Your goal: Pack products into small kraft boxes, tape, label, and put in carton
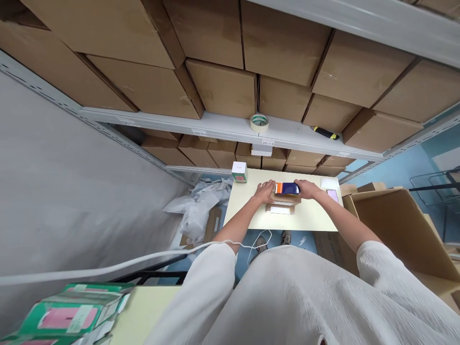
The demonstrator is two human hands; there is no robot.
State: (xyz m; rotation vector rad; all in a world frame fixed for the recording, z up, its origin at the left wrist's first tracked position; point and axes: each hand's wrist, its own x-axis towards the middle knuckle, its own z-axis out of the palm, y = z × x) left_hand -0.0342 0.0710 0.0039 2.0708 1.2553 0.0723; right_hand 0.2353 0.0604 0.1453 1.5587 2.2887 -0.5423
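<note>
A dark blue packet with an orange and white end point(287, 188) lies over a small open brown carton point(287, 199) on the pale yellow table point(244, 206). My left hand point(265, 191) is at the packet's orange end and the carton's left side, its fingers bent. My right hand point(305, 189) grips the packet's blue right end, with the thumb and fingers close together. A white label point(280, 210) shows on the carton's near flap. The inside of the carton is hidden under the packet.
On the table are a green-and-white box point(239, 172) at the back left and a phone point(332, 195) at the right. A shelf edge point(223, 125) above holds a tape roll point(259, 123) and a cutter point(325, 133). A white cable point(143, 258) crosses at the left; a large open carton point(406, 230) stands right.
</note>
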